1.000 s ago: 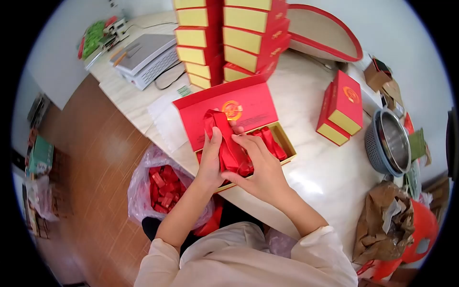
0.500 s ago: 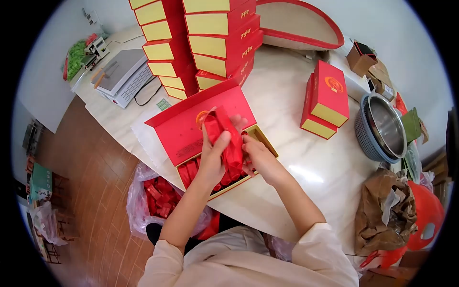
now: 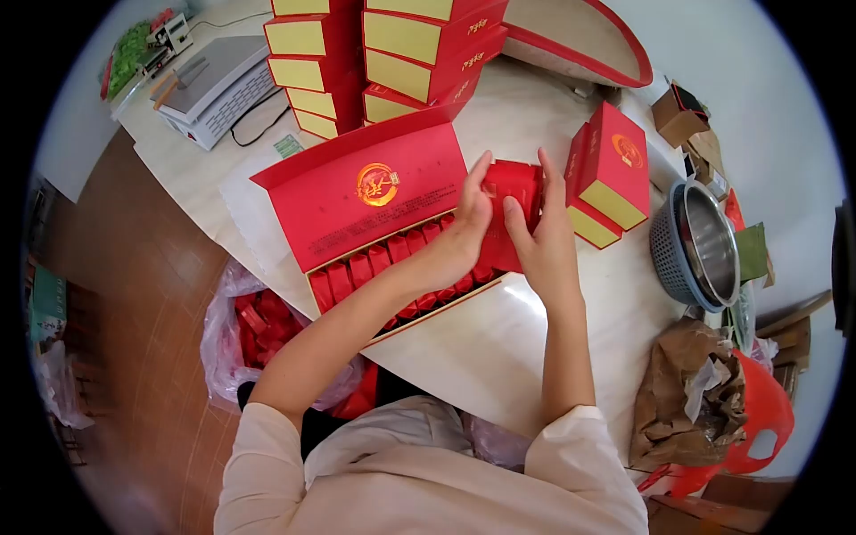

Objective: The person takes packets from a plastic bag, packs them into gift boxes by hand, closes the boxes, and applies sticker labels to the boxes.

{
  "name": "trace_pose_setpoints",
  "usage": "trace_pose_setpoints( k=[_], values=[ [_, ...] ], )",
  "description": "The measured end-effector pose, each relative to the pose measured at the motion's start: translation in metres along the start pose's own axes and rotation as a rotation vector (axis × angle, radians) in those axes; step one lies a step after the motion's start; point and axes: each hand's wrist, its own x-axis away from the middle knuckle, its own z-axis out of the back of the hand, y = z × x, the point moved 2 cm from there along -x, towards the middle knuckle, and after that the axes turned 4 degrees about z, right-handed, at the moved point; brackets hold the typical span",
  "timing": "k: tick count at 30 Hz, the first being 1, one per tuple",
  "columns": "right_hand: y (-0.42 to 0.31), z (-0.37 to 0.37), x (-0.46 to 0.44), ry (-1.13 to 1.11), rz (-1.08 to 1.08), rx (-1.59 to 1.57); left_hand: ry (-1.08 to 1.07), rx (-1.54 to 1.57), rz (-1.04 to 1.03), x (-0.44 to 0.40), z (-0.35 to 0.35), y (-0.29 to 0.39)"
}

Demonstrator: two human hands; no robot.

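A red box lies with its lid raised, a gold emblem inside the lid. Rows of red foil packets fill the part of its tray that shows. Over the tray's right end, my left hand and my right hand press a bundle of red packets between them, one palm on each side. The right thumb lies across the bundle's face. My forearm and left hand cover part of the tray.
Stacks of red and yellow boxes rise behind the open box. Two closed boxes lie right, near nested basins and a brown paper bag. A plastic bag of red packets is below the table edge at left.
Both hands have moved right with the red packets, from above the middle of the box to its right end. More of the packet row and the lid's emblem now show.
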Motion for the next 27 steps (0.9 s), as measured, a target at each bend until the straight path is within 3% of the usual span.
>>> trace_pose_setpoints(
  k=[4, 7, 9, 11, 14, 20, 26, 27],
  values=[
    [0.004, -0.001, 0.001, 0.021, 0.032, 0.137, -0.048, -0.103, 0.101, -0.002, -0.005, 0.007],
    [0.008, 0.006, -0.003, 0.080, 0.039, 0.185, 0.033, -0.090, -0.011, -0.005, 0.006, 0.006],
    [0.010, 0.004, -0.002, 0.107, 0.060, 0.232, 0.010, -0.627, 0.002, -0.001, 0.023, 0.001],
    [0.007, -0.004, -0.002, 0.062, 0.159, 0.291, 0.089, -0.639, -0.009, 0.001, 0.029, -0.016],
    [0.009, -0.019, -0.003, 0.055, 0.251, 0.351, -0.036, -0.998, -0.180, 0.016, 0.022, -0.035],
    [0.001, -0.042, -0.003, -0.074, 0.365, 0.485, -0.113, -1.019, -0.253, 0.019, 0.020, -0.049],
    [0.007, -0.051, 0.001, -0.132, 0.293, 0.472, -0.098, -0.862, -0.297, 0.018, 0.026, -0.042],
    [0.009, -0.051, 0.001, -0.146, 0.272, 0.459, -0.088, -0.924, -0.227, 0.017, 0.029, -0.038]
  ],
)
